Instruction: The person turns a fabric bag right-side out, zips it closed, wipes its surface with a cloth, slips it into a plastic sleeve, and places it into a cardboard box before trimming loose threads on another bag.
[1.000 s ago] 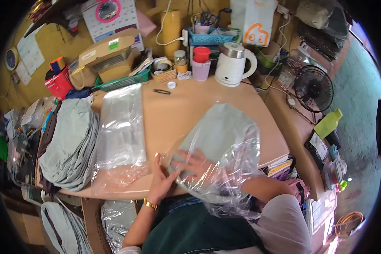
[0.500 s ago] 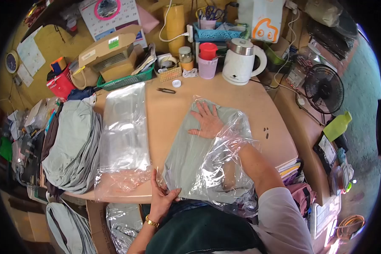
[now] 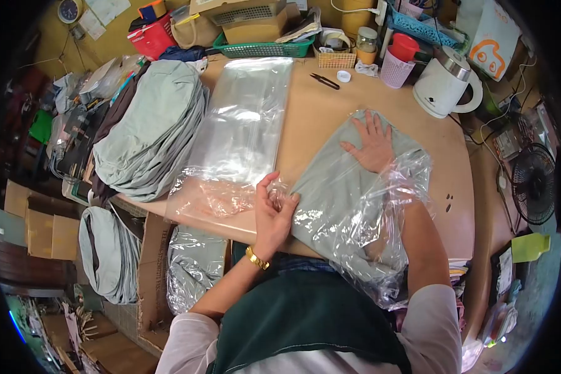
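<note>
A folded grey garment (image 3: 333, 159) lies in a clear plastic bag (image 3: 361, 234) on the table. My right hand (image 3: 375, 143) lies flat on the cloth's far end with its fingers spread, and the clear film bunches around my forearm. At the near left edge of the bag is my left hand (image 3: 274, 215); its fingers are curled and its thumb meets the edge, with clear film between them. To its left, a flat stack of clear plastic bags (image 3: 243, 124) rests on the table.
A pile of folded grey cloth (image 3: 149, 131) stands at the table's left. Small snips (image 3: 325, 81), a white cap (image 3: 343, 76) and a white kettle (image 3: 445, 84) are at the back. Below the left edge, a cardboard box (image 3: 153, 268) holds bagged grey cloth (image 3: 196, 262).
My view has turned to the left, so everything appears shifted right and higher. My right hand stays flat on the garment, and my left hand stays at the bag's edge, its fingers more curled.
</note>
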`<state>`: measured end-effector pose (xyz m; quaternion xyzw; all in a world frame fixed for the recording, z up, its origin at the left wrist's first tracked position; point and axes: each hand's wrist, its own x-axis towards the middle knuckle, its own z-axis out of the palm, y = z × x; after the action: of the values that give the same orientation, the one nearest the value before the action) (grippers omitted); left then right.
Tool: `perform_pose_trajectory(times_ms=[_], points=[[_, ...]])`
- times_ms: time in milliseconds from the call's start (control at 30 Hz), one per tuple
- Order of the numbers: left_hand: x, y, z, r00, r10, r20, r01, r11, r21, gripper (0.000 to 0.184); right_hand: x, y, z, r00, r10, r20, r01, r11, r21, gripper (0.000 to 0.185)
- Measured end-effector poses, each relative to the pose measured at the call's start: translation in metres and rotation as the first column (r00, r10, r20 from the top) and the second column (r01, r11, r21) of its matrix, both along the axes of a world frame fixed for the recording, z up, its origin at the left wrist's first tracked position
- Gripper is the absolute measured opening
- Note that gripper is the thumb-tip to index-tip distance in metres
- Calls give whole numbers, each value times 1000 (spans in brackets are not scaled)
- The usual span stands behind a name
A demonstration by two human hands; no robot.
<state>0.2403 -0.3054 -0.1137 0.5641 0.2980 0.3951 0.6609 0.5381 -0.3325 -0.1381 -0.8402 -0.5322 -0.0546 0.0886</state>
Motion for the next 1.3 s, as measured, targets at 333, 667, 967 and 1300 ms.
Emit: perform_pose_trajectory(times_ms=[333,667,967,1300], points=[[-41,54,64,976,173,-130,-172,985,18,43,-93,-93,89,367,564,-740,-702,690,177,79],[-153,59,14,857,515,-36,-509,855,103,44,-70,-110,86,-407,342,-847,-240,855,460,90],[-123,75,55,876,475,85,-482,869,116,48,-69,-11,164,239,648,-723,263,673,691,15],[-174,17,4,845,220,-488,-281,958,-54,61,10,-268,12,743,-274,-610,448,882,149,8]])
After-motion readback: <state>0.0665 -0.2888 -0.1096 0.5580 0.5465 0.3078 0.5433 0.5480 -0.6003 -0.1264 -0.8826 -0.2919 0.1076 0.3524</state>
